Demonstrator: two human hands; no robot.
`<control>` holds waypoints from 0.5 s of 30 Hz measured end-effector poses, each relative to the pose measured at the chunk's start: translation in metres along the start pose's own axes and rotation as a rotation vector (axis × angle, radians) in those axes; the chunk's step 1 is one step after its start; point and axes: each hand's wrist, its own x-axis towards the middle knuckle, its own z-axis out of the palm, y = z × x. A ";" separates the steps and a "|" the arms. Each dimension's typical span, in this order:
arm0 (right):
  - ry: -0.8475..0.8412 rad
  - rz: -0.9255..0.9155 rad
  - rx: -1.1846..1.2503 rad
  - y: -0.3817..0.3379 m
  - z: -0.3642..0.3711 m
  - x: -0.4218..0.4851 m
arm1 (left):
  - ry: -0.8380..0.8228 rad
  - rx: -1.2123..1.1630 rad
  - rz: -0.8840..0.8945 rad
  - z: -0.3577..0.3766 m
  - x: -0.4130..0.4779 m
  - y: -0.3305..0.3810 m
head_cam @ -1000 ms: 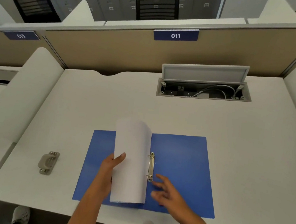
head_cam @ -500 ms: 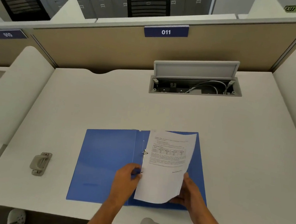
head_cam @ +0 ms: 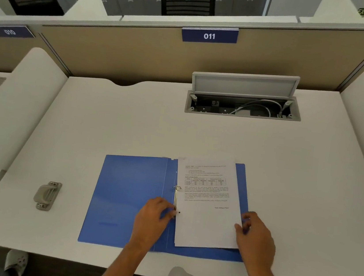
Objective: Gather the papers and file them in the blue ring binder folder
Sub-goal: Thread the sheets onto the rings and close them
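The blue ring binder folder [head_cam: 127,195] lies open flat on the white desk near its front edge. A stack of printed papers [head_cam: 206,210] rests face up on its right half, with punch holes at the metal ring mechanism [head_cam: 175,197] along the spine. My left hand [head_cam: 152,217] pinches the papers' left edge beside the lower ring. At the papers' right edge my right hand [head_cam: 253,235] grips them with thumb on top. The lower ring is hidden behind my left fingers.
A grey hole punch [head_cam: 46,194] sits on the desk [head_cam: 131,126] left of the folder. An open cable tray [head_cam: 243,106] with wires is set into the desk at the back. White side dividers and a tan partition labelled 011 enclose the desk.
The papers were turned over from the folder's left side to face up on the right half and lowered flat. Both hands moved to the sheets' edges.
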 end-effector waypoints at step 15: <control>-0.380 -0.583 -0.542 -0.002 0.062 0.000 | 0.162 0.015 -0.980 -0.087 -0.060 -0.161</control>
